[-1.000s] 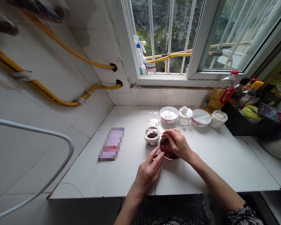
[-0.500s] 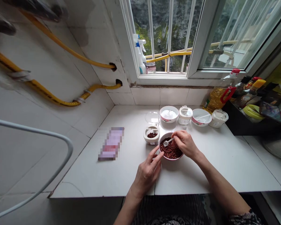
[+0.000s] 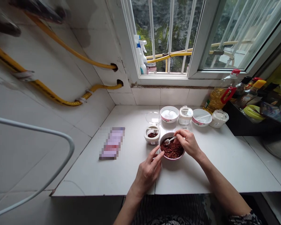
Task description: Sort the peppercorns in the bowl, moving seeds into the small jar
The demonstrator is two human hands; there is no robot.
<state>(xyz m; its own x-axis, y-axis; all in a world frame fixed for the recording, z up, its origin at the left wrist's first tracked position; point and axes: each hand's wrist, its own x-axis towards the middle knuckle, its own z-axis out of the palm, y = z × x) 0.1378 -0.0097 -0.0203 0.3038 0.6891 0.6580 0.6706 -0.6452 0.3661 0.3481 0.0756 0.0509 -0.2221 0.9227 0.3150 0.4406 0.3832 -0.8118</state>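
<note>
A bowl (image 3: 174, 152) of reddish-brown peppercorn-like grains stands on the white tiled counter. My right hand (image 3: 188, 143) pinches the handle of a small white spoon (image 3: 168, 141), whose head is over the grains near the bowl's left side. With fingers apart, my left hand (image 3: 148, 168) touches the bowl's left rim. Just left of the bowl is an open jar (image 3: 152, 140) partly filled with the same grains. Its clear lid (image 3: 153, 117) stands raised behind it.
Behind are a bowl of white powder (image 3: 169, 115), a lidded jar (image 3: 185, 115), a bowl with a spoon (image 3: 201, 118) and another jar (image 3: 219, 119). An oil bottle (image 3: 221, 93) stands right; a blurred purple packet (image 3: 112, 143) lies left.
My right hand and the spoon have shifted slightly right within the bowl, and the spoon's head has tilted. My left hand stays at the rim.
</note>
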